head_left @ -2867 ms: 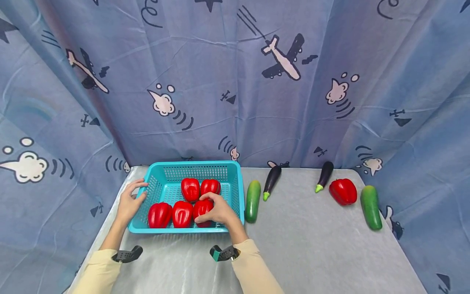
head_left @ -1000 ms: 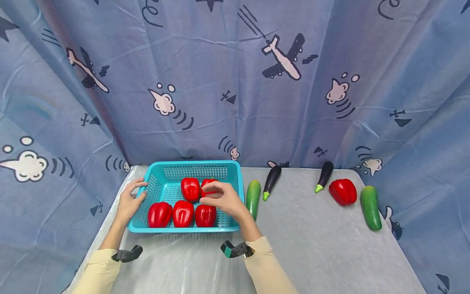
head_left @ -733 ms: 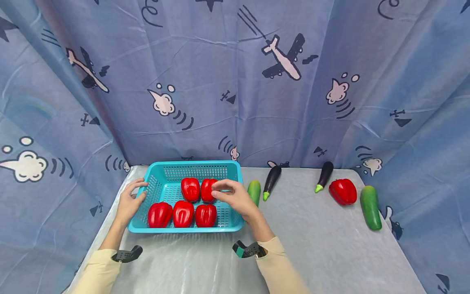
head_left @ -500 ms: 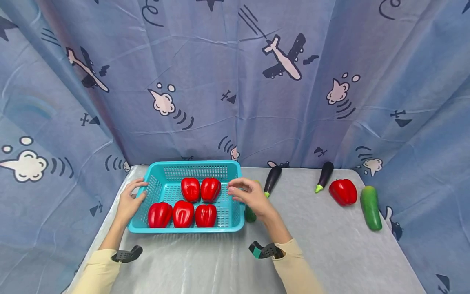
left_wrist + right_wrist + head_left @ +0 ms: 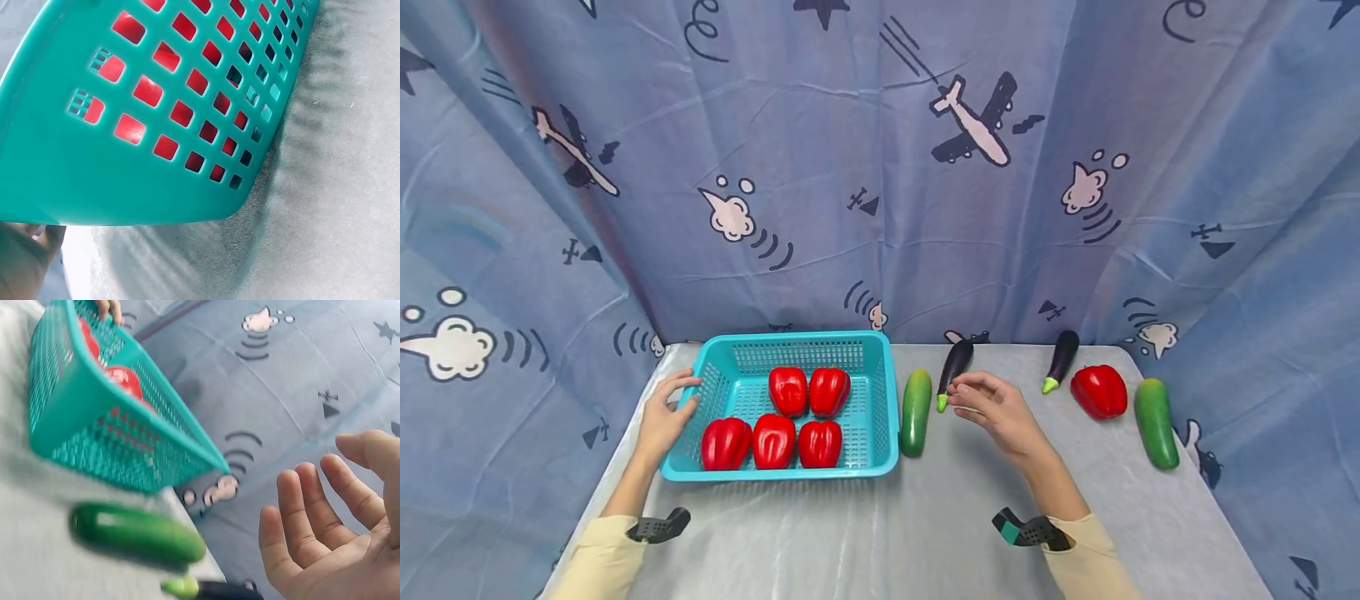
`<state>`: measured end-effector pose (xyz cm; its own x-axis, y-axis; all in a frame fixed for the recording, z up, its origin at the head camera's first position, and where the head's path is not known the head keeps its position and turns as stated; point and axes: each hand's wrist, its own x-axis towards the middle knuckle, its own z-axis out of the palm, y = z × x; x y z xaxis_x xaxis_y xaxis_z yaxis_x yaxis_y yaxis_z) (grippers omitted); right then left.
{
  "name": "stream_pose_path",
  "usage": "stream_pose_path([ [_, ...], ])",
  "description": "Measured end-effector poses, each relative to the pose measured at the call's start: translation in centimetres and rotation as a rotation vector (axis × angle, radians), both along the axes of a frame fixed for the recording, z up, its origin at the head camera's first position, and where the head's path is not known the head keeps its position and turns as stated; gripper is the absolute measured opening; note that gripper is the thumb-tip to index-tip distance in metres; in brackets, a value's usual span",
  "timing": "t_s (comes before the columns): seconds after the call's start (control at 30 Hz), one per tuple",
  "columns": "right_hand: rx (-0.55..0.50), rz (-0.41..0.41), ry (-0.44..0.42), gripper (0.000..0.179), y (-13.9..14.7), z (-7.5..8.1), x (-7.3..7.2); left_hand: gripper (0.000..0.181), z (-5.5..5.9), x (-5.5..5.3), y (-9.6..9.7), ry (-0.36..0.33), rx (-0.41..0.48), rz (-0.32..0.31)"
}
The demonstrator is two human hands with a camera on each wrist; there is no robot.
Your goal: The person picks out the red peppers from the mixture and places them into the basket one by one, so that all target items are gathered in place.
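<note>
A turquoise plastic basket (image 5: 880,417) holds several red bell peppers (image 5: 773,442), two behind and the others along its near side. My left hand (image 5: 664,417) grips the basket's left rim; in the right wrist view its fingertips (image 5: 115,311) hook over the edge. Bare of any object, my right hand (image 5: 1000,412) hovers over the table with fingers loosely bent, its fingertips overlapping the stem end of an eggplant (image 5: 957,360). A cucumber (image 5: 915,412) lies between the basket and that hand. In the right wrist view the palm (image 5: 350,562) and spread fingers show nothing held.
Farther right on the grey table (image 5: 955,533) lie a second eggplant (image 5: 1063,354), a lone red bell pepper (image 5: 1099,392) and another cucumber (image 5: 1156,423). A blue curtain (image 5: 820,208) printed with airplanes closes off the back and both sides.
My right hand has let go of the bell pepper at the basket's front right, risen and moved right, out past the rim and cucumber. My left hand has stayed at the basket's left rim.
</note>
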<state>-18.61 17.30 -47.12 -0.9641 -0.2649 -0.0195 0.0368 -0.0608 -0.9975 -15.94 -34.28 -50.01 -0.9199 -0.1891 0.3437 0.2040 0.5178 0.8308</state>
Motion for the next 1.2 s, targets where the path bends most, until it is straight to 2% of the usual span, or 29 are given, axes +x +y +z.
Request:
stream_pose_path([
  [0.13, 0.023, -0.042, -0.019, 0.043, 3.3, -0.6, 0.9, 0.026, 0.0, 0.1, 0.1, 0.011, 0.025, -0.01],
  [0.3, -0.006, -0.078, -0.015, 0.028, 7.4, -1.4, 2.0, 0.027, 0.1, 0.2, 0.1, 0.016, 0.022, -0.008],
  [0.4, -0.028, -0.093, 0.003, 0.02, 9.5, -1.7, 2.3, 0.026, 0.0, 0.3, 0.0, 0.016, 0.01, -0.004],
  [0.53, -0.005, -0.116, 0.03, 0.02, 11.9, -1.9, 2.5, 0.025, -0.2, 0.2, -0.2, 0.012, -0.001, -0.008],
  [0.73, 0.035, -0.168, 0.007, 0.016, 14.9, -1.7, 2.6, 0.026, -0.2, 0.0, -0.2, 0.002, 0.016, -0.014],
  [0.97, -0.027, -0.243, -0.012, 0.019, 18.5, -1.5, 2.1, 0.029, -2.8, -1.2, -1.6, -0.05, -0.014, 0.018],
  [1.13, -0.015, -0.288, -0.002, 0.017, 20.6, -1.9, 1.2, 0.028, -3.4, -1.5, -2.0, -0.05, -0.002, 0.023],
  [1.2, 0.052, -0.32, 0.015, 0.017, 21.2, -2.2, 0.8, 0.028, -3.4, -1.5, -2.0, -0.048, 0.002, 0.022],
])
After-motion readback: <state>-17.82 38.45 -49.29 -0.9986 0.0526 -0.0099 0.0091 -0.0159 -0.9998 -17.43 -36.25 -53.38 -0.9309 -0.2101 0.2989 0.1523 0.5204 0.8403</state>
